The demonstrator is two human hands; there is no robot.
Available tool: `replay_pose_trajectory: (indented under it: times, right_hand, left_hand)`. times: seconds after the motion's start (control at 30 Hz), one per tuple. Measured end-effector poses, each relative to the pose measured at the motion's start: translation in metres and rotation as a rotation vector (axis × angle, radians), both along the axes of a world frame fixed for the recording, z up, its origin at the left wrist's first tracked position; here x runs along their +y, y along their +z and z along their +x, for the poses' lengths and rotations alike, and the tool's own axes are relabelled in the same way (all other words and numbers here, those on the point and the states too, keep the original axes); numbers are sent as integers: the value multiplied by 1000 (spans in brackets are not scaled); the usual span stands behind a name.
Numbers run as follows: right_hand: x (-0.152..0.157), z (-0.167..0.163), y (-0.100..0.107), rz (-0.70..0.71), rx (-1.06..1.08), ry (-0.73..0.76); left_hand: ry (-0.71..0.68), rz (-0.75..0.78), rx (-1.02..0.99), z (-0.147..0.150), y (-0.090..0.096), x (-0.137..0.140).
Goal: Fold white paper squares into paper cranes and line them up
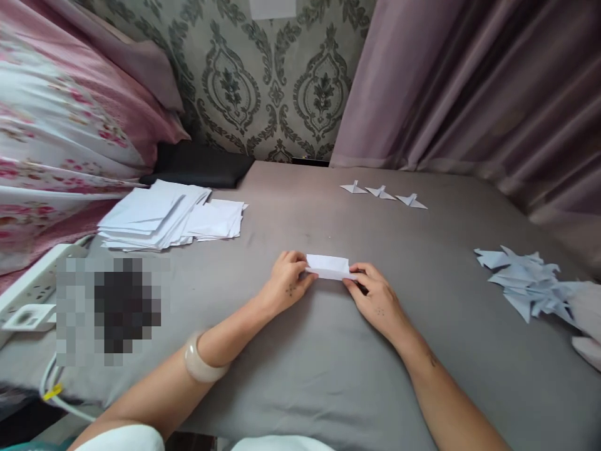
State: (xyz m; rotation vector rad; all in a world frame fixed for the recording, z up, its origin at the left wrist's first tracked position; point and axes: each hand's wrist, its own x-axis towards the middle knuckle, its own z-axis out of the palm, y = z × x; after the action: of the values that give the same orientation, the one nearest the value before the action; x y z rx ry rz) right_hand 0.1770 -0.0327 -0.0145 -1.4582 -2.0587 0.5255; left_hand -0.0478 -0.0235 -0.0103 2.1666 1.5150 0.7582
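A small white sheet of paper [327,265], creased lengthwise, is held between my two hands near the middle of the grey-covered surface [291,351]. My left hand [292,282] pinches its left end between thumb and fingers. At the other end, my right hand [373,291] grips the paper the same way. The lower strip of the sheet appears folded up along the near side, with the back part standing behind it. My fingers cover both short edges. A pale bangle circles my left forearm.
Stacks of white paper [154,216] lie at the left, before a black flat item [201,164]. Three folded paper shapes [380,192] sit in a row at the back right. A pile of folded paper pieces [526,282] is at far right. A power strip [40,279] runs along the left edge.
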Motion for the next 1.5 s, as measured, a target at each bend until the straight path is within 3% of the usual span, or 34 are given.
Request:
replay_pose_trajectory:
  times: [0.2, 0.7, 1.03, 1.27, 1.4, 1.5]
  right_hand:
    - [4, -5, 0, -64, 35, -126]
    - [12, -18, -1, -84, -1, -325]
    - [12, -16, -7, -23, 3, -274]
    - [12, -10, -5, -63, 46, -247]
    - [11, -8, -2, -66, 43, -245]
    - [8, -12, 0, 16, -37, -137]
  left_hand:
    - [121, -106, 1, 7, 3, 0]
    - [246, -72, -8, 11, -8, 5]
    - [184, -10, 52, 5, -15, 8]
    - [162, -58, 98, 0, -12, 10]
    - [91, -49, 122, -7, -9, 12]
    - [1, 35, 192, -6, -4, 11]
